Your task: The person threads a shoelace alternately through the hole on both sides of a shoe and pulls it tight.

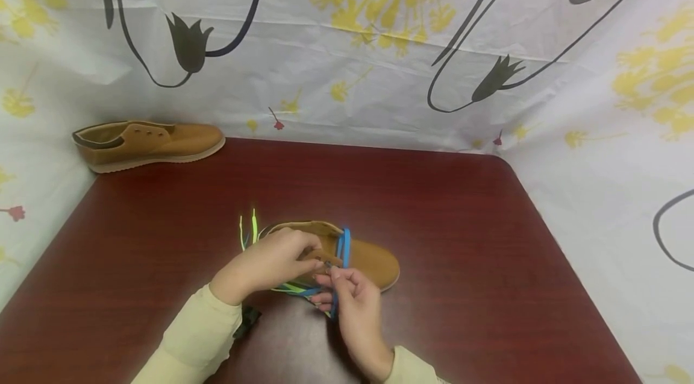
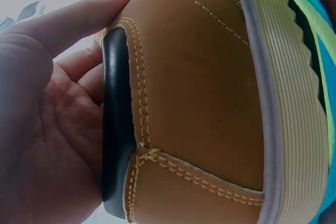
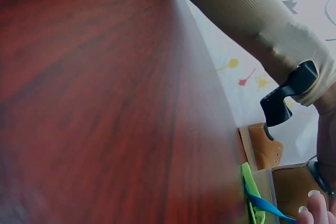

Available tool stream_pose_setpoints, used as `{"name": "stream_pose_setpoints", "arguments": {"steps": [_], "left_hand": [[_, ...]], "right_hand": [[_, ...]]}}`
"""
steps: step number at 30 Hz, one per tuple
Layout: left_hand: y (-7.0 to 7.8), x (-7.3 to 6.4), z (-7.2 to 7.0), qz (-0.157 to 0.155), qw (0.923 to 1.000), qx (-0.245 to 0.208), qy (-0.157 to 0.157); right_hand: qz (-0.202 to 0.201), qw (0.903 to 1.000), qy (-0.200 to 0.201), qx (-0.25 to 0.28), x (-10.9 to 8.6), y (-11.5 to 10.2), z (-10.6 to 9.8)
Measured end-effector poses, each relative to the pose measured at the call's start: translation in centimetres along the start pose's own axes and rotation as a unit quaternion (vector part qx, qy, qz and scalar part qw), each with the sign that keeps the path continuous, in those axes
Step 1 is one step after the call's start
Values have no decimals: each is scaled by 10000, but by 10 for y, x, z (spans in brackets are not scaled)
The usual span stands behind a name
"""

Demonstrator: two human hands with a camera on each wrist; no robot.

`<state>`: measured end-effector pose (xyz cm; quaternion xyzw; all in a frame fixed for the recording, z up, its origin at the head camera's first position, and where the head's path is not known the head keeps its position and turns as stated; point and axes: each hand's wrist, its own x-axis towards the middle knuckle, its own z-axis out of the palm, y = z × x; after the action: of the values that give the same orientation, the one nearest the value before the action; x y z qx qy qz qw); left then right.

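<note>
A tan leather shoe (image 1: 382,260) sits on the table, its toe pointing right. My left hand (image 1: 271,263) grips the near eyelet flap. In the left wrist view the thumb (image 2: 79,22) presses the outside leather while the fingers lie inside the dark-lined collar (image 2: 116,108). The right hand (image 1: 358,305) pinches a blue shoelace at the near eyelets, its tip mostly hidden by fingertips. Blue lace (image 1: 346,245) crosses the front of the opening. A yellow-green lace (image 1: 255,226) has its ends beyond the heel; green and blue strands also run along the near sole (image 2: 291,77).
Another tan shoe (image 1: 157,143), with bare eyelets, stands at the table's back left corner. The dark red table (image 1: 461,221) meets a patterned white sheet (image 1: 303,88) behind and at both sides. A black wrist mount (image 3: 289,95) is on the left sleeve.
</note>
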<state>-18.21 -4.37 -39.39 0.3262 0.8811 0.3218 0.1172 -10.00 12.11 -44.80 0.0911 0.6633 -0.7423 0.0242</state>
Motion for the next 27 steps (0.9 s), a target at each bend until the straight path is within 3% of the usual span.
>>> {"name": "stream_pose_setpoints", "arguments": {"steps": [5,11,14,21,27], "left_hand": [[1,0,-1,-211,9995,-227,10],[7,6,2,-1249,9903,-528,308],[9,8,3,-1507,9870,-480,274],[8,8,-3,-1265,9864,-1020,-262],[4,10,-3,-963,9819,-1613,-248]], "right_hand": [[-5,10000,-81,-19,3,-1,0],[76,9998,-165,-42,8,-1,-1],[101,9997,-210,-68,9,-2,-1],[170,9994,-293,-122,10,-2,-2],[135,9990,-380,-179,11,-3,-4]]}}
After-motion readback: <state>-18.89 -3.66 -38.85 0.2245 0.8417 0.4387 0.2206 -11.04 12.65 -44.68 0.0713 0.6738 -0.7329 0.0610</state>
